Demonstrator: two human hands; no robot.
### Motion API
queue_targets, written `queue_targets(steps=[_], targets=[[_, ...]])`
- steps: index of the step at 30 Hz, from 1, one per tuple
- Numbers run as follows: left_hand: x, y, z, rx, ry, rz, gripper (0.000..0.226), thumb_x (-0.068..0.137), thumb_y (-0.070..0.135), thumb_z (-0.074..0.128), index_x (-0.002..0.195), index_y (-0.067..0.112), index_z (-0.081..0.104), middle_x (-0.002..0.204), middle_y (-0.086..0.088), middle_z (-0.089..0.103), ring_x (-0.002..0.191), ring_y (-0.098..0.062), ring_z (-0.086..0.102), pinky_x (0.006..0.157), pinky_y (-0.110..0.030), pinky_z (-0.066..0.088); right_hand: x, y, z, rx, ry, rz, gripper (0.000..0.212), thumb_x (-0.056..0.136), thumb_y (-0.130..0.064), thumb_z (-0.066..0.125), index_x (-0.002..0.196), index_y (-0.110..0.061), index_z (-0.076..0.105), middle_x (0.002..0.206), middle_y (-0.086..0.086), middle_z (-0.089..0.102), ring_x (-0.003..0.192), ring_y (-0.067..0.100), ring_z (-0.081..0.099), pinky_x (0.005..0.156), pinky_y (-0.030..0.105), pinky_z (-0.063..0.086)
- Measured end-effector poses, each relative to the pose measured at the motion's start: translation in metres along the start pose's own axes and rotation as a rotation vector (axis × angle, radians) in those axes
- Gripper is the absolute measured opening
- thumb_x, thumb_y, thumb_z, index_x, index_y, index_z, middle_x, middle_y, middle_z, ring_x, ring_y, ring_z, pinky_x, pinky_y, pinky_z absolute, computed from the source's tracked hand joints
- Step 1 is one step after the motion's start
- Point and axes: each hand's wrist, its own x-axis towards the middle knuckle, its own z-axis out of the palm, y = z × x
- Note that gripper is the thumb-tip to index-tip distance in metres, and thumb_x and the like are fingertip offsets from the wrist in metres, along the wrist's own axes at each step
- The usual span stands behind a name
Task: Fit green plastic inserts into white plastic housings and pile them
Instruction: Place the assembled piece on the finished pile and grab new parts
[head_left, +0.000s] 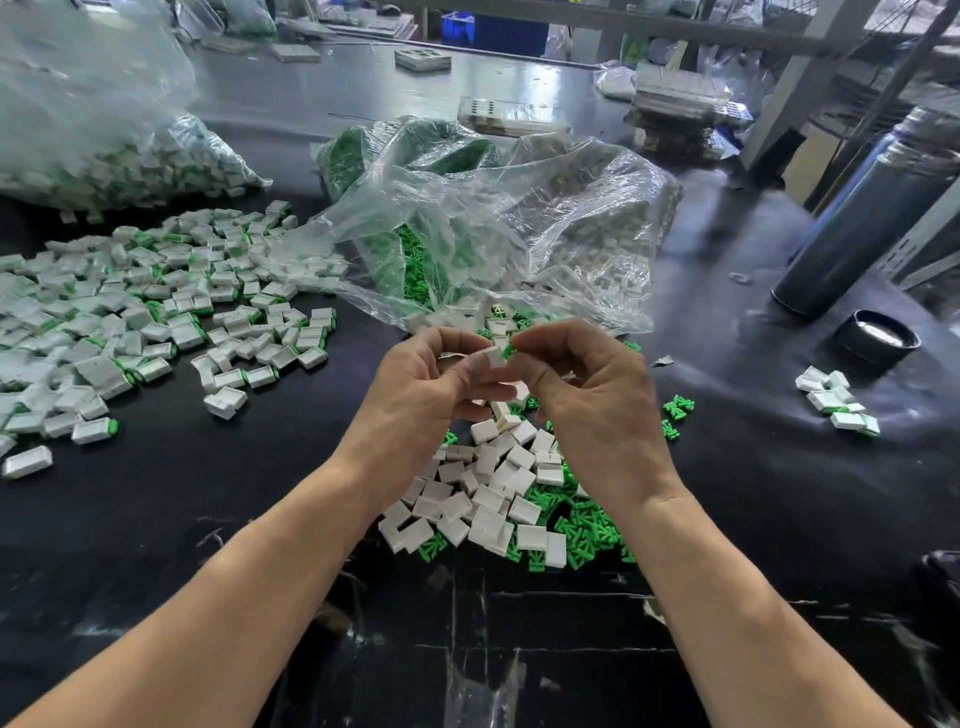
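My left hand (421, 379) pinches a white plastic housing (491, 357) above the middle of the table. My right hand (582, 384) pinches a small green insert (508, 351) right against the housing's end. Under my hands lies a heap of loose white housings (488, 493) mixed with green inserts (582, 530). To the left spreads a wide pile of assembled housings (156, 312) with green ends showing.
An open clear plastic bag (493, 234) with green inserts lies behind my hands. A larger bag of assembled parts (104, 145) sits far left. At the right stand a dark flask (872, 208), its lid (878, 338) and a small group of assembled pieces (836, 400).
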Motion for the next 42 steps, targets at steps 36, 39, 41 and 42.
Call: queue_targets(steps=[36, 39, 41, 42], targets=[[-0.004, -0.001, -0.004, 0.408, 0.100, 0.202, 0.011, 0.092, 0.003, 0.072, 0.092, 0.013, 0.075, 0.078, 0.003, 0.073, 0.066, -0.006, 0.063, 0.063, -0.022, 0.055, -0.001, -0.001, 0.003, -0.129, -0.016, 0.052, 0.023, 0.089, -0.013, 0.079, 0.081, -0.034, 0.075, 0.071, -0.017, 0.072, 0.064, 0.005, 0.067, 0.063, 0.034, 0.060], [-0.004, -0.001, -0.004, 0.431, 0.100, 0.210, 0.015, 0.090, -0.001, 0.073, 0.090, 0.014, 0.076, 0.076, 0.004, 0.073, 0.064, -0.005, 0.063, 0.061, -0.020, 0.052, -0.002, -0.001, 0.003, -0.152, -0.005, 0.053, 0.022, 0.088, -0.012, 0.079, 0.080, -0.033, 0.076, 0.070, -0.017, 0.071, 0.064, 0.006, 0.066, 0.067, 0.043, 0.062], [-0.003, 0.000, -0.003, 0.431, 0.105, 0.209, 0.018, 0.088, -0.004, 0.073, 0.089, 0.014, 0.077, 0.075, 0.004, 0.073, 0.064, -0.004, 0.063, 0.061, -0.019, 0.052, -0.002, -0.001, 0.001, -0.163, -0.006, 0.048, 0.023, 0.088, -0.011, 0.079, 0.080, -0.032, 0.076, 0.070, -0.017, 0.072, 0.065, 0.007, 0.067, 0.067, 0.046, 0.063], [-0.003, 0.000, -0.003, 0.430, 0.108, 0.211, 0.020, 0.087, -0.004, 0.073, 0.088, 0.015, 0.077, 0.075, 0.004, 0.073, 0.064, -0.005, 0.063, 0.062, -0.019, 0.053, -0.002, -0.001, 0.001, -0.169, -0.006, 0.045, 0.024, 0.088, -0.011, 0.079, 0.079, -0.033, 0.076, 0.070, -0.017, 0.072, 0.065, 0.007, 0.067, 0.067, 0.046, 0.063]])
